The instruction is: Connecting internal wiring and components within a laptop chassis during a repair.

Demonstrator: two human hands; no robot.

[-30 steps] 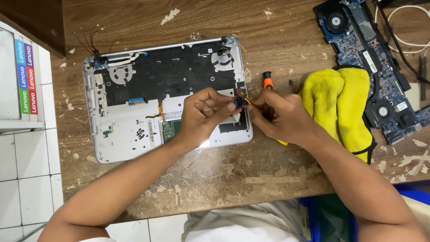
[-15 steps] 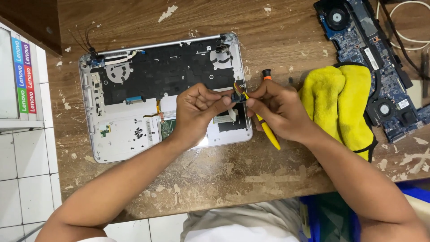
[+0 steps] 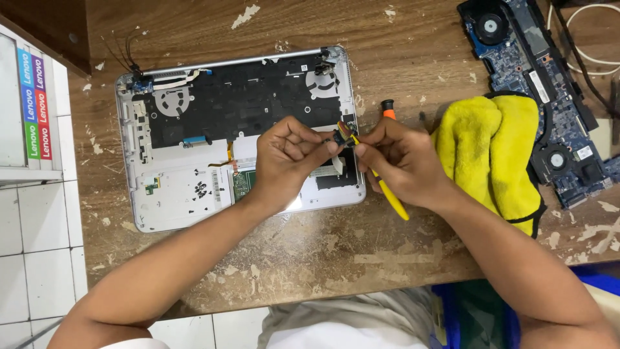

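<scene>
While the left hand [image 3: 287,158] is pinching a small dark part [image 3: 340,137] between its fingers [image 3: 316,154] just above the opened laptop base [image 3: 181,194], the right hand [image 3: 400,161] is gripping a yellow-handled tool [image 3: 387,192], its tip meeting that part. Judging by this, keeping both wrists steady and working the tip gently is suiting so small a piece. Just beside, on the wooden counter [image 3: 323,258], 1 yellow cloth [image 3: 494,152] is lying.

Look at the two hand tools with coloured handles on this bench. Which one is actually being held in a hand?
The yellow-handled tool, gripped in the right hand with its tip at a small dark part. The orange-handled screwdriver lies untouched on the wooden table.
</scene>
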